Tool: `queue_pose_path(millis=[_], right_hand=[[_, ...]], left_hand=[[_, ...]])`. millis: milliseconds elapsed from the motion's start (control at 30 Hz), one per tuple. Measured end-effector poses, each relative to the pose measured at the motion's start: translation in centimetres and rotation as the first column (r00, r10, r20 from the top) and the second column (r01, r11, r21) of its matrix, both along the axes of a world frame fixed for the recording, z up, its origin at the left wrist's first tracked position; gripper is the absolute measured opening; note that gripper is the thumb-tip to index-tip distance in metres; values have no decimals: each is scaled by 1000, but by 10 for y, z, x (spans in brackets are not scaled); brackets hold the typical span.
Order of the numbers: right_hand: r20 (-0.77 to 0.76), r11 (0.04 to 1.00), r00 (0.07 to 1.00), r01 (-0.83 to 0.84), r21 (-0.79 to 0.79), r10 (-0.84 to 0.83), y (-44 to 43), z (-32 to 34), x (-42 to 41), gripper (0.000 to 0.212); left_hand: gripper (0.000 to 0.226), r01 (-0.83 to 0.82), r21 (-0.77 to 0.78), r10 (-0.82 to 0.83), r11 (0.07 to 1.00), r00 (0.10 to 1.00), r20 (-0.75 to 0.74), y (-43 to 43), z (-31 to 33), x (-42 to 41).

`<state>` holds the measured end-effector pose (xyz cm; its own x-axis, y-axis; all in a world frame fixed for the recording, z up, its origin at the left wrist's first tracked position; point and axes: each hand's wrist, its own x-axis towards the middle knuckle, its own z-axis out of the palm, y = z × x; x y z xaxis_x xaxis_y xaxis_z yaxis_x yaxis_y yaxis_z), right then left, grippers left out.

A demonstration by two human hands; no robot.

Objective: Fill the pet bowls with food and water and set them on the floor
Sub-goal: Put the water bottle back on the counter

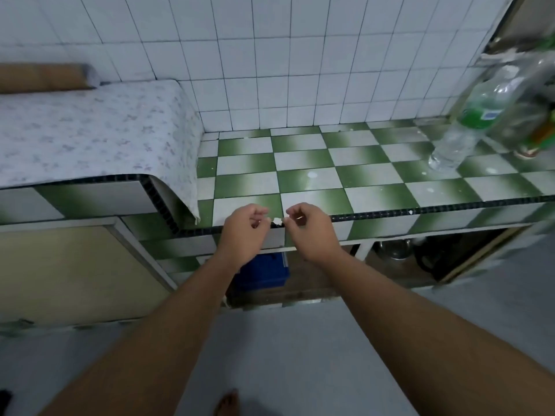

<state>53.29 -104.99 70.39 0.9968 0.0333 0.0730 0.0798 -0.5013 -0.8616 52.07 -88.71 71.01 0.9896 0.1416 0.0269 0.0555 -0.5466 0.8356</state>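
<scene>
No pet bowl stands on the green-and-white checkered counter [309, 175]. A clear plastic bottle [459, 130] with a green label leans at the counter's far right. Shiny metal vessels [393, 249] sit in the dark shelf space under the counter; whether they are bowls is unclear. My left hand [246, 226] and my right hand [309, 226] hover side by side over the counter's front edge, fingers loosely curled, nothing visibly held. A small white chip [277, 220] shows on the black edge trim between them.
A floral cloth [90, 130] covers the raised surface on the left, with a brown roll [42, 78] at its back. A blue box [264, 271] sits under the counter. Blurred bottles and clutter [534, 115] crowd the far right. My bare foot [226, 400] is on the grey floor.
</scene>
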Motion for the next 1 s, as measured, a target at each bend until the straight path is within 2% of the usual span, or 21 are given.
queue_pose_path(millis=[167,367,633,1000], right_hand=[[76,999,996,37,39,-40,-18,56,3,13],[79,988,991,103,111,-112,-48,102,-3,12],[122,975,970,198,103,-210,-105,138,12,14],[124,917,910,384,103,-395,-173,146,101,15]], left_hand=[[17,9,-38,-7,999,999,52,-21,58,4],[13,-26,-192,40,981,997,69,-54,98,7],[12,65,-195,-51,979,996,75,-101,117,41],[12,274,-240,-274,931,961,34,-165,116,146]])
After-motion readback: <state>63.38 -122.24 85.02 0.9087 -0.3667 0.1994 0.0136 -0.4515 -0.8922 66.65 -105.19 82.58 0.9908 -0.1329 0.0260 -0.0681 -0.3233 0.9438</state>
